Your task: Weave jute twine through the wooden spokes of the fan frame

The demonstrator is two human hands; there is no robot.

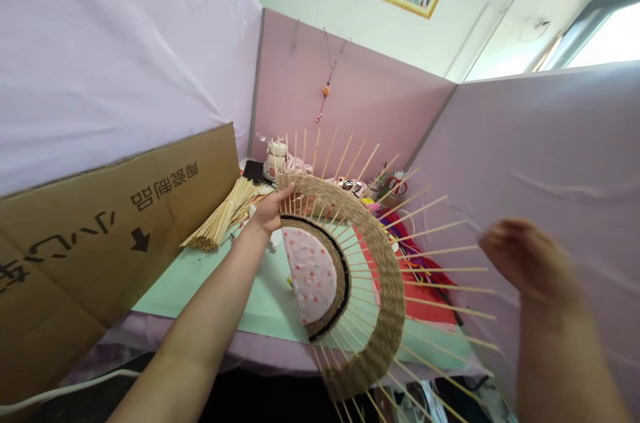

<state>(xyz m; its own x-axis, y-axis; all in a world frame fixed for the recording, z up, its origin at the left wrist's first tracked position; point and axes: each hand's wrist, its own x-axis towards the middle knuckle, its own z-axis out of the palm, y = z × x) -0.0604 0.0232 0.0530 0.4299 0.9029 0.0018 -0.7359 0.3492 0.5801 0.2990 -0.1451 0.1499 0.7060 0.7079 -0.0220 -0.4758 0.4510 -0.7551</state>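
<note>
At the left, a printed cardboard panel is standing beside a bundle of sticks on the green surface. The left hand is clamping the far left end of the half-round woven piece, which is spreading above the surface's middle and near edge. Well apart at the right, the right hand is hovering, blurred; I cannot tell its grip.

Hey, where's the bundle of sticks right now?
In the head view, the bundle of sticks lies left of centre, between the cardboard and the left hand.
</note>
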